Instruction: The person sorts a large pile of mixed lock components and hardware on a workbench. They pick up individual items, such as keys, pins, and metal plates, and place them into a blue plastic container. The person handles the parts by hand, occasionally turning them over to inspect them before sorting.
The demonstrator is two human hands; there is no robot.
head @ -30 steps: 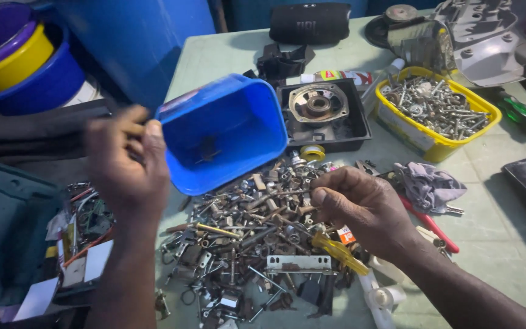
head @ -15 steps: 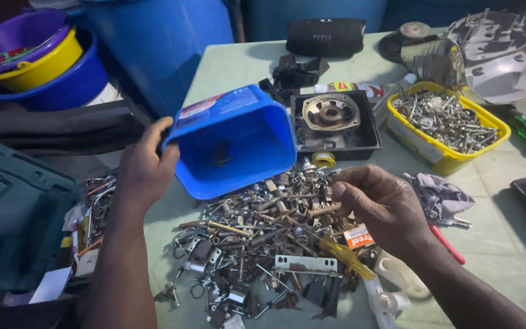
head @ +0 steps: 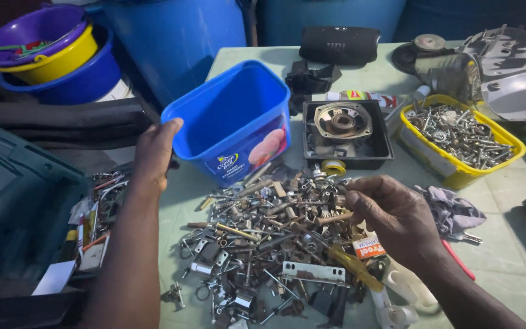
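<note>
Left hand (head: 153,155) grips the blue tub's (head: 232,116) rim; right hand (head: 397,216), fingers pinched together, hovers over the scrap pile (head: 263,237) below that tub.

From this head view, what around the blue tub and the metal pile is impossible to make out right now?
- Right hand: fingertips curl under over the hardware pile, so any pinched piece is hidden.
- Left hand: its fingers go behind the blue tub rim.
- Tub floor: masked by its near wall.
- Single parts in the pile: too small and tangled.
- Green crate: cut by the left edge.
</note>
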